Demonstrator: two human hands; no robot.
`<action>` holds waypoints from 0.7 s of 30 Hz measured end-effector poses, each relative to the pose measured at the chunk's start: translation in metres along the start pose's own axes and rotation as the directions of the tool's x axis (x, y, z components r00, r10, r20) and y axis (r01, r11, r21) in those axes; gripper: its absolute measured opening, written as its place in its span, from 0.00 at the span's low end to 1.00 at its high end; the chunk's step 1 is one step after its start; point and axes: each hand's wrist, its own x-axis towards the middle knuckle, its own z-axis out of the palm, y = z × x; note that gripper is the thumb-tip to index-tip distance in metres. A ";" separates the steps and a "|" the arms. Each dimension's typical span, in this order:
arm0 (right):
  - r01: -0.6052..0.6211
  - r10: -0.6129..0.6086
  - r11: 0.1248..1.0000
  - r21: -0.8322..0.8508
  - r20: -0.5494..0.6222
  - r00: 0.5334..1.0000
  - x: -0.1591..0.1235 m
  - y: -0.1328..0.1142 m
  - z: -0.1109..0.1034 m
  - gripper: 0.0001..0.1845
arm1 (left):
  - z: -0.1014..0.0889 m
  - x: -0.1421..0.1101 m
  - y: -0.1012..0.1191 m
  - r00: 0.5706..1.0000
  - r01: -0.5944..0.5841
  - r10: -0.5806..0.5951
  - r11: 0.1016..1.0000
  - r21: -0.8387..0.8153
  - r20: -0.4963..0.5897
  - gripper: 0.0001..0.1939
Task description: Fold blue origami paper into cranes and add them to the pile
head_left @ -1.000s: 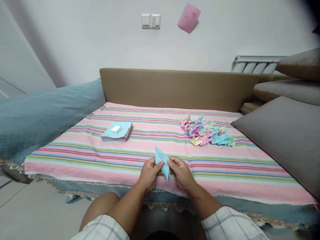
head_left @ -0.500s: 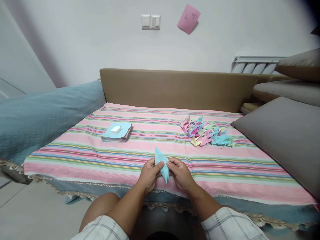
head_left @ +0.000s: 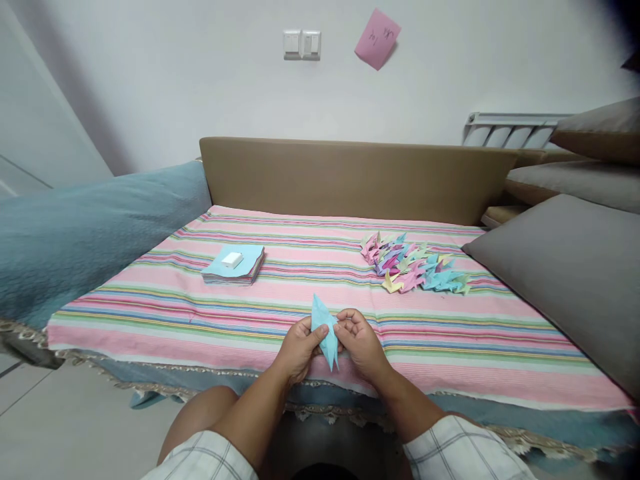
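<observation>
A light blue folded origami paper [head_left: 325, 333], a narrow diamond with a split lower tip, is held over the front of the striped cloth. My left hand [head_left: 300, 347] grips its left edge, thumb on top and fingers behind. From the right, my right hand [head_left: 361, 343] pinches its other edge between thumb and fingers. Farther off to the right lies a pile of folded paper cranes [head_left: 415, 267] in pink, blue, purple, green and yellow. To the left sits a stack of square paper sheets [head_left: 253, 263], with a small white block [head_left: 233, 260] on its blue top sheet.
The striped cloth [head_left: 150, 320] covers the sofa seat, with a brown backrest [head_left: 340, 177] behind. Grey cushions [head_left: 560, 267] bound the right side, and a blue-covered armrest [head_left: 100, 220] the left. A pink note [head_left: 377, 40] and light switches [head_left: 301, 45] are on the wall.
The blue paper has tilted slightly, and its lower points now stand a little farther apart. The fingers of my right hand have lifted and shifted slightly; the cranes and the stack have not moved.
</observation>
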 end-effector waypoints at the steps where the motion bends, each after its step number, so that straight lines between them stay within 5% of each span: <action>1: 0.035 -0.036 0.998 -0.047 -0.007 0.999 0.000 0.000 -0.001 0.17 | 0.000 0.000 -0.001 1.000 -0.004 0.004 1.000 0.009 -0.015 0.21; 13: 0.197 -0.189 0.916 -0.350 0.057 0.980 -0.001 0.005 -0.007 0.07 | -0.005 0.008 -0.008 0.971 -0.171 0.204 0.957 0.233 -0.125 0.19; 17: 0.268 -0.263 0.881 -0.389 0.068 0.962 -0.001 0.005 -0.004 0.05 | -0.006 0.009 -0.012 0.922 -0.254 0.304 0.942 0.220 -0.239 0.21; 21: 0.284 -0.283 0.868 -0.408 0.062 0.957 -0.001 0.005 -0.002 0.05 | -0.010 0.010 -0.016 0.871 -0.293 0.413 0.872 0.393 -0.267 0.14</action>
